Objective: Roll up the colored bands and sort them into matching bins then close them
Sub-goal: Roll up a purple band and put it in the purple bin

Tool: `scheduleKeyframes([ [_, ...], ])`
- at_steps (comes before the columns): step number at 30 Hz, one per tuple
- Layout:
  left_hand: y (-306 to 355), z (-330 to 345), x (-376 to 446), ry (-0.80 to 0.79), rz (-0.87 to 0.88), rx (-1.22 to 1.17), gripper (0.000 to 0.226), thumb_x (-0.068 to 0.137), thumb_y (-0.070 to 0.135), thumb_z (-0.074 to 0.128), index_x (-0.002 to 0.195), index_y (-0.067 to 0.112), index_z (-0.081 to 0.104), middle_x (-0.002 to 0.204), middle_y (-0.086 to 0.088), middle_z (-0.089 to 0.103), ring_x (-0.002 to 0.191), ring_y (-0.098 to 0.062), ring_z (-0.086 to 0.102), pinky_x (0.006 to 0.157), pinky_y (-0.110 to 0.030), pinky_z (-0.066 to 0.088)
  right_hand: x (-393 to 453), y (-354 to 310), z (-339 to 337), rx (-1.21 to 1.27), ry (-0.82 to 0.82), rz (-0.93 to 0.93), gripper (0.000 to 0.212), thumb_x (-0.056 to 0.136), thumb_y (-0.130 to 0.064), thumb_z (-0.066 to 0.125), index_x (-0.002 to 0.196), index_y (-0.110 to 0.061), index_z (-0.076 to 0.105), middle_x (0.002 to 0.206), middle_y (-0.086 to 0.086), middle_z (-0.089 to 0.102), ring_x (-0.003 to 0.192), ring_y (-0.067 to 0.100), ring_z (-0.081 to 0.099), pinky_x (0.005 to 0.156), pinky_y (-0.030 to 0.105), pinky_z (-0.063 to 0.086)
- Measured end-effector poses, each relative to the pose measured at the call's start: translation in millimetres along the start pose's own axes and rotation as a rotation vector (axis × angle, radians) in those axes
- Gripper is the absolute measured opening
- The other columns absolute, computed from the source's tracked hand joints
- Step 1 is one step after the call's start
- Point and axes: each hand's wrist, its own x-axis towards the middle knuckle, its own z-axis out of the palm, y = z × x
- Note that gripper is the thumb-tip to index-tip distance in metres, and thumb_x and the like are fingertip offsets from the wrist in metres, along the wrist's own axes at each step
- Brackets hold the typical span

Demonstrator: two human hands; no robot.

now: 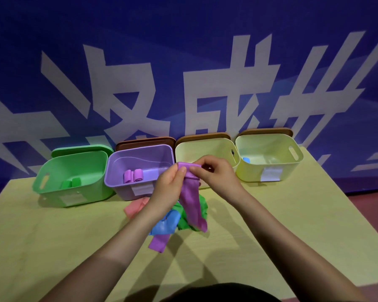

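A purple band (191, 201) hangs above the table, its top end rolled a little. My left hand (169, 186) and my right hand (214, 173) both pinch that rolled top. Under it lies a pile of loose bands: green (203, 205), blue (165, 223), pink (134, 207) and another purple one (158, 241). A green bin (52, 171) holds two green rolls (71, 183). Two purple rolls (133, 176) lie in the purple bin (116, 168). Of two pale yellow bins, one (183, 149) is partly hidden by my hands and the other (271, 171) holds a blue roll (246, 159).
All bins stand open in a row at the far edge of the yellow table (52, 247). Their lids lean behind them: green (81, 149), brown (145, 141), tan (203, 136) and tan (266, 130). A blue wall with large white characters rises right behind.
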Motion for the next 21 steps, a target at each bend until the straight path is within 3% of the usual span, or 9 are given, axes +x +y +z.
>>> scheduleKeyframes([
  [3, -1.1, -1.4, -0.1, 0.049, 0.163, 0.244, 0.029, 0.098, 0.027, 0.043, 0.1, 0.012, 0.067, 0.082, -0.007, 0.068, 0.079, -0.019, 0.063, 0.073, -0.038, 0.05, -0.4, 5.4, 4.4, -0.194, 0.065, -0.114, 0.019, 0.084, -0.014, 0.069, 0.068, -0.015, 0.06, 0.064, -0.006, 0.049, 0.058, 0.006, 0.044, 0.056, 0.016, 0.033],
  [5, 0.0, -3.3, -0.3, 0.029, 0.191, 0.259, 0.031, 0.094, 0.032, 0.042, 0.099, 0.015, 0.068, 0.079, -0.004, 0.068, 0.077, -0.018, 0.063, 0.071, -0.035, 0.049, 0.7, 9.9, 4.5, -0.203, 0.055, -0.11, 0.02, 0.084, -0.015, 0.069, 0.067, -0.016, 0.059, 0.061, -0.007, 0.048, 0.057, 0.007, 0.043, 0.055, 0.017, 0.032],
  [7, 0.3, -4.3, 0.6, 0.03, 0.143, 0.207, 0.026, 0.096, 0.029, 0.047, 0.099, 0.017, 0.07, 0.084, -0.006, 0.07, 0.082, -0.02, 0.064, 0.076, -0.038, 0.05, 0.3, 12.1, 2.4, -0.051, 0.044, -0.047, 0.019, 0.085, -0.012, 0.07, 0.068, -0.018, 0.063, 0.058, -0.011, 0.052, 0.055, 0.004, 0.045, 0.055, 0.015, 0.034],
  [9, 3.6, -3.8, 0.7, -0.009, 0.019, 0.003, 0.021, 0.098, 0.022, 0.05, 0.1, 0.021, 0.071, 0.093, -0.007, 0.072, 0.088, -0.022, 0.065, 0.083, -0.04, 0.051, -0.2, 12.0, -0.7, 0.128, 0.026, 0.009, 0.013, 0.085, -0.008, 0.068, 0.075, -0.015, 0.068, 0.062, -0.011, 0.059, 0.059, 0.003, 0.05, 0.06, 0.017, 0.04],
  [13, 7.1, 1.0, -3.4, -0.091, -0.2, -0.494, 0.02, 0.095, 0.011, 0.049, 0.105, 0.011, 0.066, 0.096, -0.008, 0.071, 0.085, -0.016, 0.067, 0.073, -0.026, 0.054, -0.1, 10.5, -4.0, 0.248, -0.009, 0.045, 0.009, 0.088, -0.003, 0.063, 0.083, -0.008, 0.069, 0.074, 0.0, 0.064, 0.067, 0.005, 0.055, 0.066, 0.019, 0.045],
  [18, 9.0, 1.5, -7.3, -0.06, -0.138, -0.402, 0.018, 0.095, 0.005, 0.048, 0.101, 0.012, 0.064, 0.085, 0.0, 0.074, 0.078, -0.01, 0.069, 0.071, -0.021, 0.054, -1.2, 9.1, -5.3, 0.341, -0.042, 0.091, 0.014, 0.092, -0.005, 0.057, 0.084, -0.009, 0.067, 0.071, -0.002, 0.062, 0.066, 0.008, 0.054, 0.066, 0.021, 0.046],
  [21, 9.8, -0.1, -6.3, -0.03, -0.088, -0.332, 0.016, 0.095, 0.008, 0.05, 0.098, 0.012, 0.065, 0.081, 0.001, 0.074, 0.074, -0.008, 0.068, 0.065, -0.018, 0.054, -1.1, 10.5, -3.1, 0.383, -0.077, 0.156, 0.009, 0.089, -0.006, 0.063, 0.096, -0.007, 0.068, 0.08, 0.004, 0.065, 0.071, 0.012, 0.057, 0.066, 0.022, 0.047],
])
